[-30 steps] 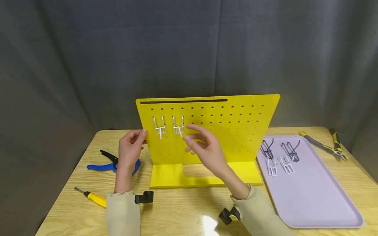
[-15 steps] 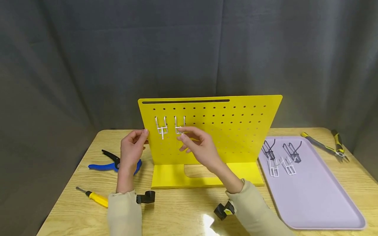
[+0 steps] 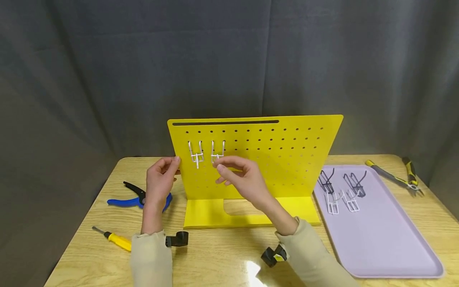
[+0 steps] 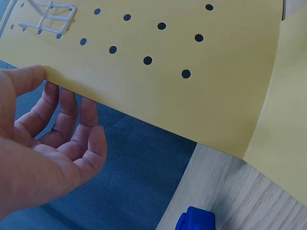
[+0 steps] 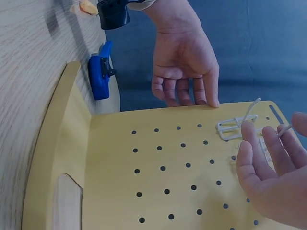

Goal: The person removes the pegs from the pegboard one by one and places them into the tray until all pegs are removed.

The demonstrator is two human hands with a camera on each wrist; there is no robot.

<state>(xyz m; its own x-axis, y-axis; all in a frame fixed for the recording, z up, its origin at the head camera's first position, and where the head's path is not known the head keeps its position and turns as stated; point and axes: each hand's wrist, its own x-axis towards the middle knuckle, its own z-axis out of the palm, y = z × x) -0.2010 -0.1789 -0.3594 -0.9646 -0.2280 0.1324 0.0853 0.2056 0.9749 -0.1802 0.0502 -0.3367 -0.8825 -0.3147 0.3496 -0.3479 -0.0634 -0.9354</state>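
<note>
A yellow pegboard [image 3: 272,167] stands upright on its flat foot. At its left edge my left hand [image 3: 159,181] grips the board, thumb on the front face and fingers behind. Two white wire pegboard hooks hang side by side in the upper left holes. Nearest the edge is the left hook [image 3: 197,156]. My right hand [image 3: 247,181] pinches the prong of the second hook [image 3: 213,148] between thumb and index finger. In the right wrist view, that prong [image 5: 285,130] shows beside the thumb, and the fingers partly cover the hook's frame.
On the right, a lilac tray [image 3: 387,239] bears two black hooks [image 3: 354,185] and two white hooks [image 3: 332,204]. Diagonal cutters [image 3: 389,175] lie behind it. Blue-handled pruning shears [image 3: 125,203] and a yellow screwdriver [image 3: 119,241] lie on the left.
My right hand has moved left from beside the second hook onto its prong, and thumb and index finger have closed in. My left hand has stayed at the board's edge.
</note>
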